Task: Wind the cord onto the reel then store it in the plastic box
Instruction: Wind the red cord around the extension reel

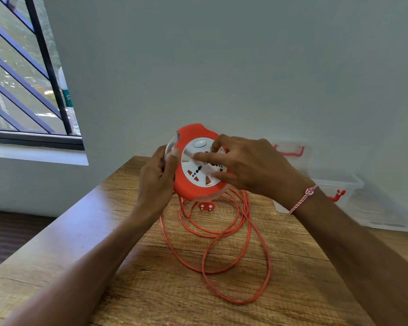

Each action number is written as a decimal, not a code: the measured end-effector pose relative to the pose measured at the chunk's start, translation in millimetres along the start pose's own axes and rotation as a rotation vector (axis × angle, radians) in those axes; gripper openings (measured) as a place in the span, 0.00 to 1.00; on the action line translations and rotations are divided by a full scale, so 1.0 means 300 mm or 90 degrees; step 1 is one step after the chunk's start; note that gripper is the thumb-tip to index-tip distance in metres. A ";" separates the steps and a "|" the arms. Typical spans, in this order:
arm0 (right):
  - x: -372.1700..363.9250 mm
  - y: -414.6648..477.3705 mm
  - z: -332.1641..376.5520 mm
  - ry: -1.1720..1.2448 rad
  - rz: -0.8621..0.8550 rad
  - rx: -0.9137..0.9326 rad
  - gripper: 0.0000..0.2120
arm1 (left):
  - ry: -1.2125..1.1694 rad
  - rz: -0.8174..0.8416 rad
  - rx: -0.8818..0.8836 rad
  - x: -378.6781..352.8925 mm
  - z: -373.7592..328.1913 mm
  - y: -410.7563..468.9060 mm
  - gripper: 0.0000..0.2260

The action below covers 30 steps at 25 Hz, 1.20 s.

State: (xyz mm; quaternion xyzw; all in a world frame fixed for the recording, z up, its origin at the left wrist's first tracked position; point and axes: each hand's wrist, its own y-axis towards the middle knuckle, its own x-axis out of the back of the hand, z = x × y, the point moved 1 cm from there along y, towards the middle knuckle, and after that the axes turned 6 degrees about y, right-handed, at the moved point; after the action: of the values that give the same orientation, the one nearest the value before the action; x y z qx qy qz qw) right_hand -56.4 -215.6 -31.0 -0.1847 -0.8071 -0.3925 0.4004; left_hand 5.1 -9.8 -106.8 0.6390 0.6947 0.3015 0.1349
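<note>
A: Where's the reel?

B: The orange extension reel (198,161) is held tilted above the wooden table (151,290), the left hand (157,182) closed round its left rim. The right hand (247,163) is spread half open, fingertips (196,156) on the white socket face (201,167), gripping nothing I can make out.

A: And the cord?

B: The orange cord (222,243) lies in loose loops below, plug (206,205) just under the reel. Best to steady the rim, turn the face evenly and let the loops feed without snagging. The clear plastic box (335,198) waits at right.

A: Any writing?

B: Dark marks, unreadable.
</note>
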 end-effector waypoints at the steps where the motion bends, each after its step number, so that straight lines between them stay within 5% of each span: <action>1: -0.004 -0.001 0.006 -0.027 0.004 0.004 0.24 | -0.001 0.002 -0.003 0.000 0.001 0.000 0.23; 5: -0.025 -0.001 0.030 -0.080 -0.012 0.010 0.27 | -0.016 0.019 -0.007 -0.006 0.002 -0.008 0.14; 9: -0.031 -0.002 0.039 -0.037 -0.049 -0.019 0.29 | 0.016 0.013 -0.032 -0.016 -0.001 -0.022 0.18; 14: -0.066 0.004 0.108 0.241 -0.211 -0.312 0.30 | 0.036 -0.018 -0.082 -0.028 0.000 -0.042 0.21; 18: -0.103 0.017 0.127 0.623 -0.200 -0.578 0.24 | 0.044 -0.020 -0.099 -0.034 0.011 -0.041 0.24; 20: -0.087 0.013 0.102 0.505 -0.196 -0.521 0.24 | 0.025 -0.023 -0.086 -0.030 0.010 -0.035 0.20; 25: -0.040 0.005 0.037 0.046 -0.097 -0.116 0.27 | 0.005 -0.051 -0.045 0.013 -0.008 0.003 0.15; 30: -0.029 -0.001 0.057 -0.089 -0.082 -0.011 0.26 | 0.005 -0.017 -0.051 0.010 -0.015 -0.006 0.15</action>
State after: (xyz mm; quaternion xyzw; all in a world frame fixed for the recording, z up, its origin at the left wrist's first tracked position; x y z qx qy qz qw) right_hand -59.9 -202.1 -44.4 -0.1628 -0.8399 -0.4104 0.3156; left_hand 0.7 -8.2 -103.8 0.6228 0.6907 0.3299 0.1619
